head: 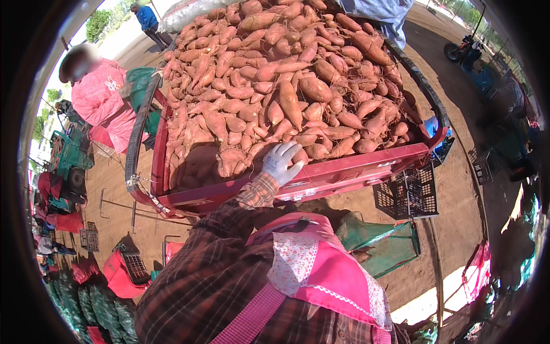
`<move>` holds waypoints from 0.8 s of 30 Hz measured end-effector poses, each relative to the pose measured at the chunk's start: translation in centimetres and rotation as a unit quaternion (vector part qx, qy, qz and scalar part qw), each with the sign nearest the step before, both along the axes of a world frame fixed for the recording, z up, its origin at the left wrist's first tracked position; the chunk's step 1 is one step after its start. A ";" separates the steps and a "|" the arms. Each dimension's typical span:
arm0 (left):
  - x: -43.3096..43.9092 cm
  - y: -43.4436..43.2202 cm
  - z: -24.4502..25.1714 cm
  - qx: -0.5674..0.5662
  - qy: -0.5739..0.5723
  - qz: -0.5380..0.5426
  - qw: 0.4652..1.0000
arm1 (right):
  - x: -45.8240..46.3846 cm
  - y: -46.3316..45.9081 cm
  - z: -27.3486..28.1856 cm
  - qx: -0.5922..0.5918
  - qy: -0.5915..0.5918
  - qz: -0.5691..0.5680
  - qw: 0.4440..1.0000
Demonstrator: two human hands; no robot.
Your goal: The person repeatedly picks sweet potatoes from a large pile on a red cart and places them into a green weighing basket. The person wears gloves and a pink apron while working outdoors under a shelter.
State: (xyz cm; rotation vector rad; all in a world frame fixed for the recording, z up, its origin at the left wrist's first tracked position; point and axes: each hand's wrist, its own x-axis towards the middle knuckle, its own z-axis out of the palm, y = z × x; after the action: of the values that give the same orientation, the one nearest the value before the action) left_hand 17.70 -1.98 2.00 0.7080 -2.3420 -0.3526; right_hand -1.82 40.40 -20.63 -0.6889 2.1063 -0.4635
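Observation:
In a pale work glove, my left hand (280, 164) reaches over the near wall of a red metal truck bed (343, 168). Its thumb and fingers close around a reddish sweet potato (300, 155) at the edge of the heap. A large pile of sweet potatoes (249, 88), many with thin roots and soil on them, fills the bed before me. My right hand is out of view. Below the bed's near side, a green mesh bag (386, 247) hangs open on a metal frame, with a few sweet potatoes (362, 254) showing at its left.
Black plastic crates (406, 191) stand under the bed's right end. A person in pink (103, 92) is at the left side, and another in a blue jacket (147, 18) stands farther back. Filled green mesh sacks (101, 303) lie lower left. A motorcycle (466, 49) is at upper right.

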 end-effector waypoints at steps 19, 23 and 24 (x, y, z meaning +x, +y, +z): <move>-3.2 -12.1 6.1 0.500 0.405 -0.002 0.765 | -7.8 -23.1 23.0 -0.229 0.217 0.119 0.941; 0.1 -13.6 5.0 0.563 0.480 -0.115 0.662 | -6.7 -37.2 30.4 -0.392 0.333 0.227 0.827; 0.6 -13.6 5.0 0.582 0.479 -0.135 0.643 | -6.2 -40.1 32.0 -0.389 0.361 0.236 0.814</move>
State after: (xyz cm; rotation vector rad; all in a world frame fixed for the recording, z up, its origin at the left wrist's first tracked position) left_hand 18.31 -15.53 7.00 0.4416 -0.9230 -1.9195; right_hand -8.05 0.32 11.32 -2.0881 2.2343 -0.8880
